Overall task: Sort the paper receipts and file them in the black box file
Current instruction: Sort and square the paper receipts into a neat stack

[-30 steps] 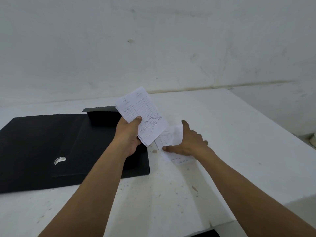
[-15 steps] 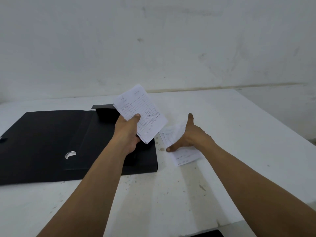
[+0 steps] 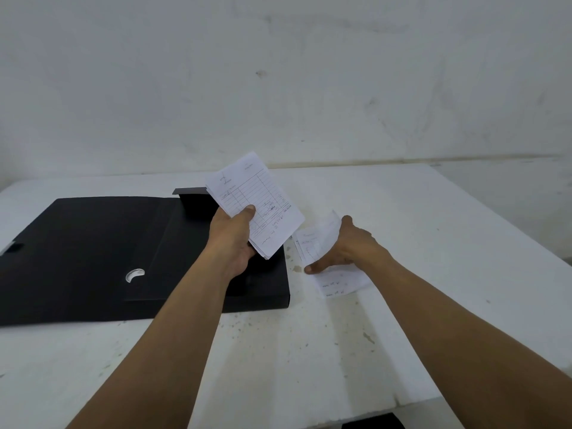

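Observation:
The black box file point(image 3: 93, 252) lies open on the white table point(image 3: 433, 274), its lid spread flat to the left. My left hand point(image 3: 230, 239) holds a stack of white receipts point(image 3: 257, 199) tilted above the file's right end, thumb on top. To the right, my right hand point(image 3: 343, 246) pinches the top receipt point(image 3: 315, 243) of a small pile, curling its far edge up. The bottom receipt point(image 3: 340, 283) of that pile lies flat on the table beside the file.
A white wall stands right behind the table. The table's right edge slants down toward the near right corner. A dark object point(image 3: 374, 422) pokes out below the table's front edge.
My right hand has gone from resting flat on the loose receipts to lifting the top one's far edge. The left hand keeps its stack in about the same place.

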